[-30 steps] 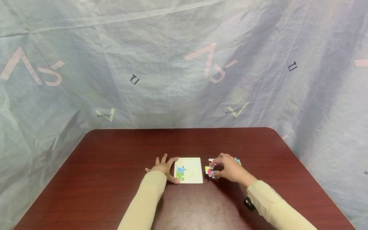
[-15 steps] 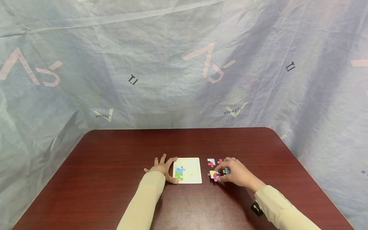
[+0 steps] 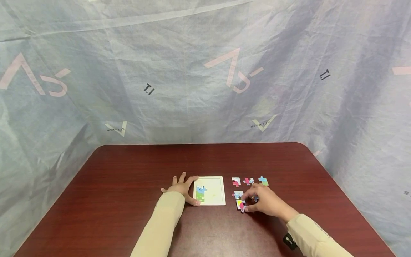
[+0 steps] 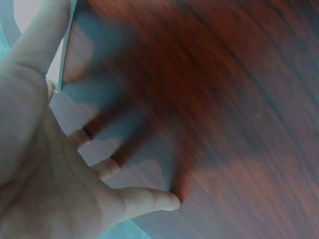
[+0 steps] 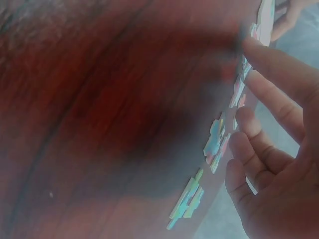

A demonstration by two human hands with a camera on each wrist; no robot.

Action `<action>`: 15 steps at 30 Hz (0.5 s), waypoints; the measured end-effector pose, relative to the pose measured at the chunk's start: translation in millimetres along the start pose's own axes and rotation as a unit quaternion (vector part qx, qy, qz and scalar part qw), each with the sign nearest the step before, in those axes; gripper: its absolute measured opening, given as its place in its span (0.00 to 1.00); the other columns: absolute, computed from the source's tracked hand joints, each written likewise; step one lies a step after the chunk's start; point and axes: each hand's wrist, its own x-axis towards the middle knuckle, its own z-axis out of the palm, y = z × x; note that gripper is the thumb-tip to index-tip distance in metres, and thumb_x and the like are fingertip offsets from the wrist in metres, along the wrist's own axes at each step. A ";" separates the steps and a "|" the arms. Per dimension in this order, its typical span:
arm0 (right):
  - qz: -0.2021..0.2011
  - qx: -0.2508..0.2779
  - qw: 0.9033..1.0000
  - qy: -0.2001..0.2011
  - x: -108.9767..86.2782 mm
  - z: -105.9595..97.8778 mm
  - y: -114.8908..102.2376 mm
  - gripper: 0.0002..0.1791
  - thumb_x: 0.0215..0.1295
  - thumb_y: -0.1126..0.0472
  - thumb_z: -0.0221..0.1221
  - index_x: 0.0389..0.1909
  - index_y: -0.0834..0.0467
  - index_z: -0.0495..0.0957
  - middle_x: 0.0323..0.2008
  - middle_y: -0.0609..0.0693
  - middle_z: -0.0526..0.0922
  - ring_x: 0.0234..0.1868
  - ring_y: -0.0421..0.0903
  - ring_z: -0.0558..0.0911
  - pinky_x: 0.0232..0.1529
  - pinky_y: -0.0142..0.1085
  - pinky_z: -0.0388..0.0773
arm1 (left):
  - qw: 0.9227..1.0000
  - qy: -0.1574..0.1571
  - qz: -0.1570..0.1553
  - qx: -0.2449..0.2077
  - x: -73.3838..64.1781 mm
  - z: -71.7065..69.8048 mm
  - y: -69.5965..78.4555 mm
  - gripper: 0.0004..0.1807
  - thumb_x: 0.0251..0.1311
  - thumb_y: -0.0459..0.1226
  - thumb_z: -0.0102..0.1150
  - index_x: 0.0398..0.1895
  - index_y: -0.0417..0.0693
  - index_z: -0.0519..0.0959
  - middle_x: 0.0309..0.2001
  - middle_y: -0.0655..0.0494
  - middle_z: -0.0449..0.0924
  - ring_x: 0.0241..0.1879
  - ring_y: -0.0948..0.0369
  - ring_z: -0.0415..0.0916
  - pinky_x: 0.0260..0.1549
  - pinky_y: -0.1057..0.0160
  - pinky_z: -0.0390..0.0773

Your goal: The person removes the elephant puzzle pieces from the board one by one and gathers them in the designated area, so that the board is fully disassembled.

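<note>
In the head view, a white puzzle tray [image 3: 215,191] lies on the table, with blue and green puzzle pieces [image 3: 200,194] along its left side. My left hand [image 3: 181,189] is spread at that side; its thumb and index finger touch the near and far left corners. Right of the tray, my right hand [image 3: 264,200] pinches a yellow and pink puzzle piece [image 3: 240,204] between thumb and index finger, low over the table. Just behind that piece lies a pale blue one [image 3: 238,194]. Another piece [image 3: 255,198] is mostly hidden by the right hand.
Behind the right hand, a row holds a red and white piece [image 3: 236,181], a pink one [image 3: 248,181] and a blue and green one [image 3: 263,181]. The dark red table [image 3: 144,164] ends at a grey cloth [image 3: 189,89]. A black device [image 3: 290,241] hangs at the right wrist.
The right hand has drawn the yellow and pink piece toward the near side, uncovering the pale blue piece and the back row. The left hand and tray stay in place.
</note>
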 end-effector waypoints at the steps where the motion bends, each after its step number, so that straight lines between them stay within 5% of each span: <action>1: 0.004 -0.001 1.000 0.000 -0.6 0.7 -0.2 0.13 0.51 0.57 0.78 0.39 0.49 0.89 0.33 0.40 0.78 0.34 0.39 0.74 0.34 0.35 0.72 | 1.000 0.001 0.001 0.003 0.7 0.5 -0.7 0.51 0.52 0.43 0.80 0.77 0.59 0.61 0.80 0.41 0.46 0.78 0.34 0.40 0.60 0.18 0.50; 15: 0.014 -0.018 1.000 0.006 -3.0 3.3 -3.6 0.15 0.48 0.57 0.79 0.38 0.49 0.88 0.32 0.39 0.76 0.33 0.38 0.73 0.33 0.36 0.67 | 1.000 0.003 0.002 -0.002 8.4 5.1 -7.0 0.53 0.50 0.45 0.81 0.78 0.60 0.60 0.80 0.41 0.45 0.78 0.35 0.39 0.58 0.17 0.49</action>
